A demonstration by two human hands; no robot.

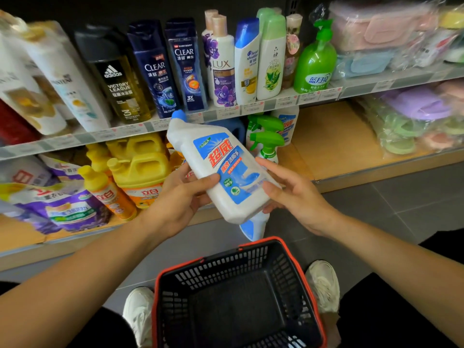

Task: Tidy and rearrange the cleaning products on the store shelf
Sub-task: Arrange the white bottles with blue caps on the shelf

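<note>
While the person crouches in front of a store shelf, both hands hold one white toilet cleaner bottle (226, 177) up in the air, between the lower shelf (334, 136) and an open black basket (226, 267) with a red rim on the floor. The bottle is tilted, with its blue cap pointing up and left and its blue and red label facing the camera, probably so the label can be read before a place is chosen.

The left hand (180, 197) grips the bottle's left side, thumb across the front and the other fingers hidden behind. The right hand (293, 194) holds the right side, its fingers (266, 167) spread along the edge and curled under the base, thumb on the label. Just below the bottle, part of a second white and blue container (252, 227) shows; what supports it cannot be told.

Behind the bottle, on the lower shelf, stand green-trigger spray bottles (268, 141), yellow detergent jugs (143, 164) and slumped refill pouches (67, 209). A bare stretch of shelf lies to the right and looks like the likeliest spot for the bottle. The upper shelf (276, 101) carries shampoo bottles (185, 64) in a row.
</note>
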